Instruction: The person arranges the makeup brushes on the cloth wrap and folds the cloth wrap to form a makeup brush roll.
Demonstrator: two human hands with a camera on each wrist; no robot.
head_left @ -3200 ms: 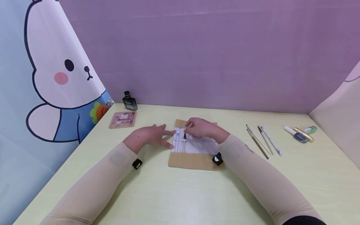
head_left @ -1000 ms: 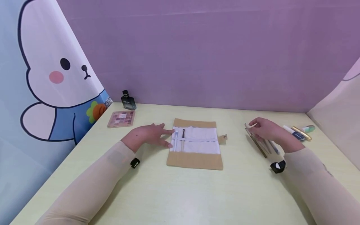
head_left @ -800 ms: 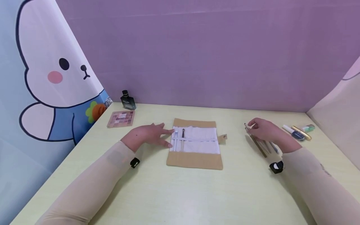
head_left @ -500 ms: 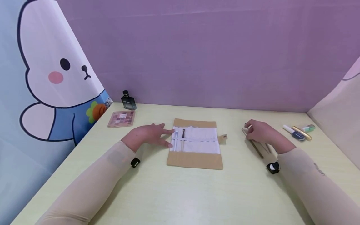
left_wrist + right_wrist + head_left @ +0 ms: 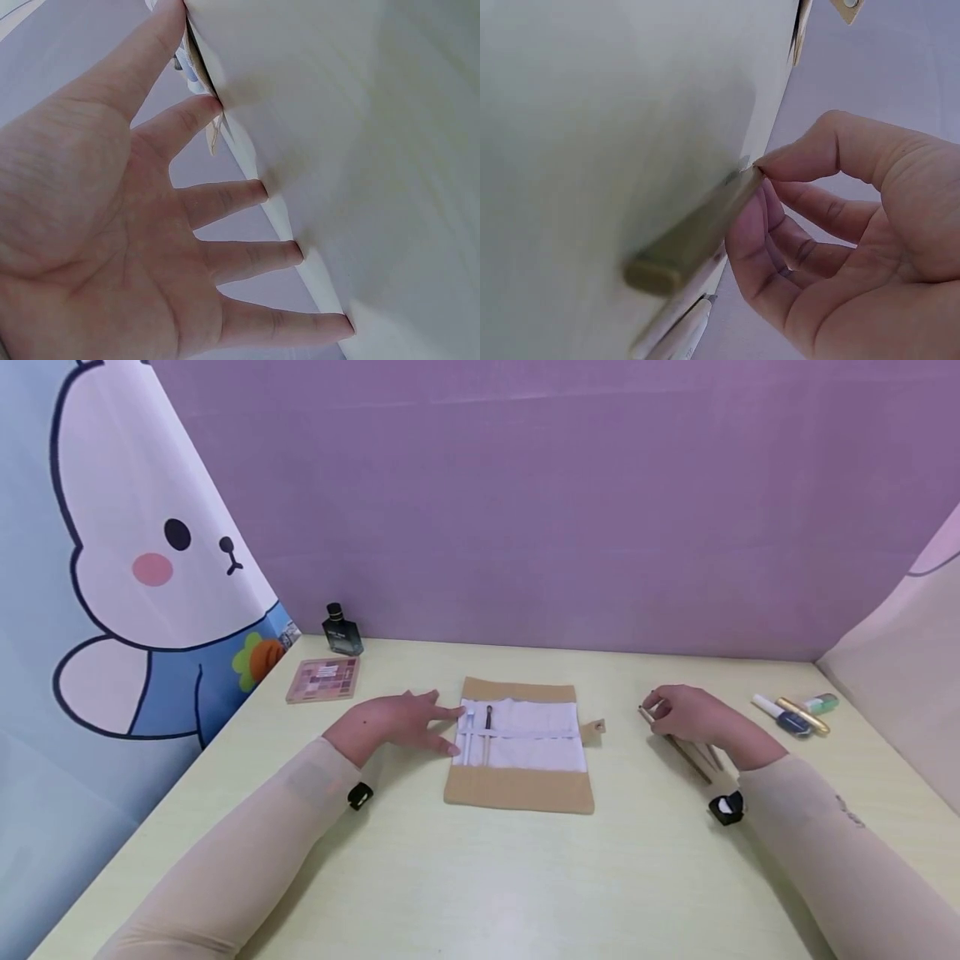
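Note:
A tan brush roll (image 5: 519, 789) with white lining lies unfolded mid-table. A white stick (image 5: 468, 742) and a dark-tipped makeup brush (image 5: 487, 735) sit under its strap at the left. My left hand (image 5: 405, 720) has its fingers spread, thumb and index fingertips on the roll's left edge. My right hand (image 5: 686, 712) is over the loose brushes at the right. In the right wrist view, its thumb and fingers pinch the narrow end of a slim gold-brown makeup brush (image 5: 686, 240). Other pale sticks (image 5: 679, 326) lie beside that brush, partly hidden by the hand in the head view.
A dark bottle (image 5: 342, 631) and a pink eyeshadow palette (image 5: 323, 681) are at the back left. Right of my right hand lie a white-and-navy bottle (image 5: 783, 717), a gold tube (image 5: 804, 716) and a green-capped tube (image 5: 821, 702). The roll's snap tab (image 5: 593, 732) sticks out rightward.
My right hand left the roll for the loose brushes at the right, then shifted slightly left and nearer, and a brush end moved with it. The left hand stays at the roll's edge.

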